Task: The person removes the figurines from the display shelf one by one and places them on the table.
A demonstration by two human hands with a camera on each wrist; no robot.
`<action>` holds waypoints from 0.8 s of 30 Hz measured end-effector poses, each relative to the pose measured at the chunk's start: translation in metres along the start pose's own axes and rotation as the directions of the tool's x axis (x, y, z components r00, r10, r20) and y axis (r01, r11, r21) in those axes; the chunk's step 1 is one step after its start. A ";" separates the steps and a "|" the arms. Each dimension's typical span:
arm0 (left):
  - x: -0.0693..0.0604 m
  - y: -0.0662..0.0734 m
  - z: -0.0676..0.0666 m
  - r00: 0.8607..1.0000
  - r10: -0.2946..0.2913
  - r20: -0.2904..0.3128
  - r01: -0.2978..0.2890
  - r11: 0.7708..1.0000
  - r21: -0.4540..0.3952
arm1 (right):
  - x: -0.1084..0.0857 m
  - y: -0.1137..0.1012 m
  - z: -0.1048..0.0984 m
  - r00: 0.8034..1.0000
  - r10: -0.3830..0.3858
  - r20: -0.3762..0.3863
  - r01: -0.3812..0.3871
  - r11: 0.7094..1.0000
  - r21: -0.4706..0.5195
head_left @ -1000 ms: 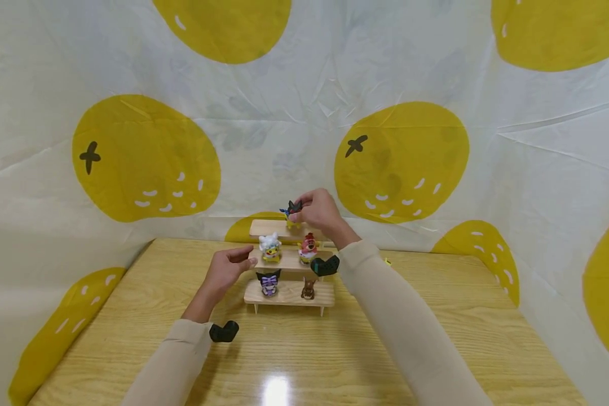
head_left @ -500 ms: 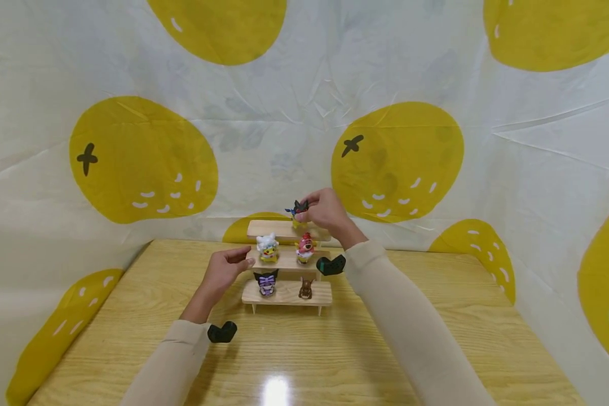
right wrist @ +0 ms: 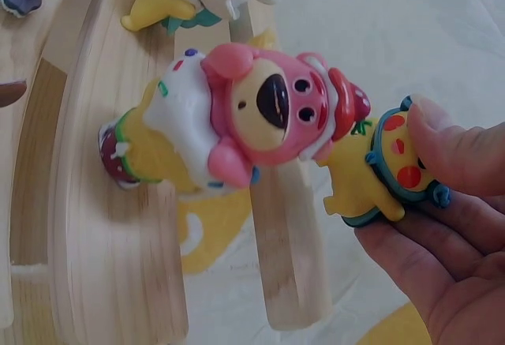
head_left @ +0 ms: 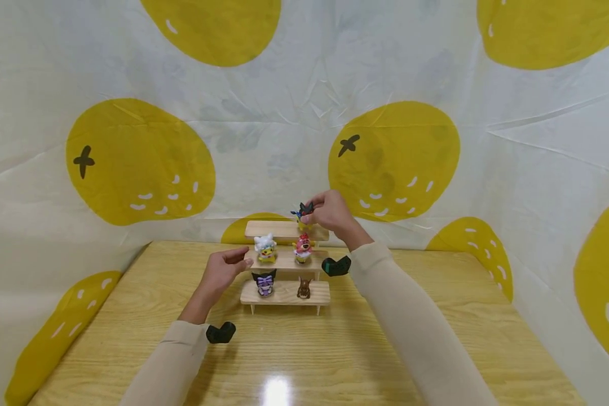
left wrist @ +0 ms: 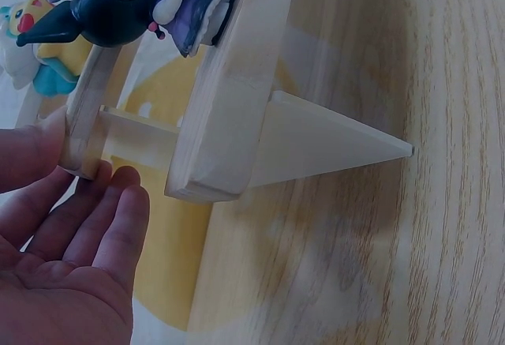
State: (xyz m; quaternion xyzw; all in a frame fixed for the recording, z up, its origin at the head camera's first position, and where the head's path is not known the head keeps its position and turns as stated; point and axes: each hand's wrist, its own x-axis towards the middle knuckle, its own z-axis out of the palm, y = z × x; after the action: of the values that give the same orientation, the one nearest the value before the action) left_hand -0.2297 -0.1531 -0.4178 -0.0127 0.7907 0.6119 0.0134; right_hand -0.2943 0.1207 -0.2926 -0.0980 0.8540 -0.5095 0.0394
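My right hand (head_left: 331,213) holds a yellow toy figurine (right wrist: 379,171) with red cheeks and a dark cat-eared hood by its head, at the right part of the top shelf (head_left: 266,229). Whether its feet touch the board, I cannot tell. My left hand (head_left: 222,270) grips the left end of the middle shelf (left wrist: 88,128), thumb above and fingers below. On that shelf stand a white-hooded yellow figurine (head_left: 266,248) and a pink bear figurine (head_left: 302,248). The bottom shelf (head_left: 284,293) bears a black-and-purple figurine (head_left: 265,283) and a brown one (head_left: 304,288).
The three-tier wooden stand rests on a wood-grain table (head_left: 411,316). Behind and beside it hangs a white cloth (head_left: 264,158) with large yellow fruit prints. The pink bear stands just in front of the right hand's figurine.
My right hand has shifted the figurine rightward along the top shelf. The left hand stays at the middle shelf's end. The head view has drifted slightly.
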 end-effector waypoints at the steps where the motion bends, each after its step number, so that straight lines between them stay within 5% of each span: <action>1: 0.000 0.000 0.000 1.000 -0.001 -0.001 0.001 1.000 -0.001 | 0.000 0.000 -0.001 1.000 0.003 0.001 -0.003 1.000 0.000; 24: -0.002 0.002 -0.001 1.000 0.011 0.022 -0.011 1.000 -0.017 | -0.005 0.007 -0.018 0.999 0.039 -0.022 -0.039 0.999 -0.033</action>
State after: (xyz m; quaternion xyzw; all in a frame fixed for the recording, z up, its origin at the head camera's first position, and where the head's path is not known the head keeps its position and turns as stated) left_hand -0.2275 -0.1536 -0.4152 -0.0016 0.7853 0.6188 0.0188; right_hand -0.2936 0.1404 -0.2908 -0.0764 0.8646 -0.4951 0.0383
